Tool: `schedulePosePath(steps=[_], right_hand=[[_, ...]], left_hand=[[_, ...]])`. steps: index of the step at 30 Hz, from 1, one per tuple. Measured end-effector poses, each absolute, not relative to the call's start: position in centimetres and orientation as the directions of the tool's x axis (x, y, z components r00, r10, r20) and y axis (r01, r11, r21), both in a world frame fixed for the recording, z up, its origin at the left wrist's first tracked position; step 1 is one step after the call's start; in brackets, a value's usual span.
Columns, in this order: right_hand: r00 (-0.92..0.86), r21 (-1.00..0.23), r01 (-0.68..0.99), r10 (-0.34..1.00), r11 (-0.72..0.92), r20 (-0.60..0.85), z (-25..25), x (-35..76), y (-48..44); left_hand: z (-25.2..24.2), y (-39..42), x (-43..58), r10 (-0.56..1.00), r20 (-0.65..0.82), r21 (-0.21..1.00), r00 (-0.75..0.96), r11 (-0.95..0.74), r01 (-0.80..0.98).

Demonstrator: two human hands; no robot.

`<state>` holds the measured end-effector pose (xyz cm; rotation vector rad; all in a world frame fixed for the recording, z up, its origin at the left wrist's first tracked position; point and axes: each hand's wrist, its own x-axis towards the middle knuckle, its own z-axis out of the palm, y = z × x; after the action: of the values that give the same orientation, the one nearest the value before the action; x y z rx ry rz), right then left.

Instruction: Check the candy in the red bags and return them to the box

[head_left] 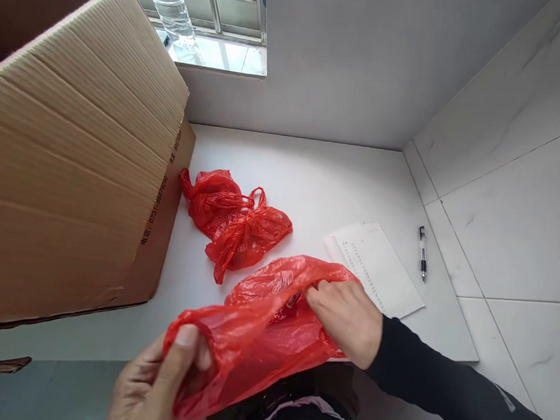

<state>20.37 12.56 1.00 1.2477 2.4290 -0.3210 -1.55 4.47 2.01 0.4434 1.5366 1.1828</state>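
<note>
A red plastic bag (254, 329) is stretched between both my hands over the near edge of the white counter (312, 180). My left hand (154, 382) pinches its lower left end, thumb on top. My right hand (346, 320), in a black sleeve, grips the bag's upper right edge with curled fingers. Something small and dark red shows inside the bag near my right hand. Two knotted red bags (234, 222) lie together on the counter beyond, apart from my hands.
A large open cardboard box (68, 165) stands at the left with its flap hanging down. A printed sheet of paper (377, 267) and a pen (422, 252) lie at the right near the tiled wall. A clear water bottle (173, 8) stands on the window sill.
</note>
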Motion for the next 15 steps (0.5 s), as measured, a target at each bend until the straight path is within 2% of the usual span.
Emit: schedulePosePath(steps=[2, 6, 15], right_hand=[[-0.553, -0.026, 0.796, 0.709, 0.605, -0.438, -0.3, 19.9, 12.9], [-0.582, 0.000, 0.768, 0.698, 0.641, -0.417, -2.2, 19.1, 13.6], [-0.625, 0.017, 0.757, 0.731, 0.653, -0.274, -1.3, 20.6, 11.4]], left_hand=[[2.1, 5.0, -1.3, 0.813, -0.476, 0.860, -0.335, 0.352, -0.368], [2.5, 5.8, -0.1, 0.820, -0.470, 0.850, -0.326, 0.321, -0.417], [2.0, 5.4, -0.3, 0.772, -0.485, 0.854, -0.411, 0.317, -0.412]])
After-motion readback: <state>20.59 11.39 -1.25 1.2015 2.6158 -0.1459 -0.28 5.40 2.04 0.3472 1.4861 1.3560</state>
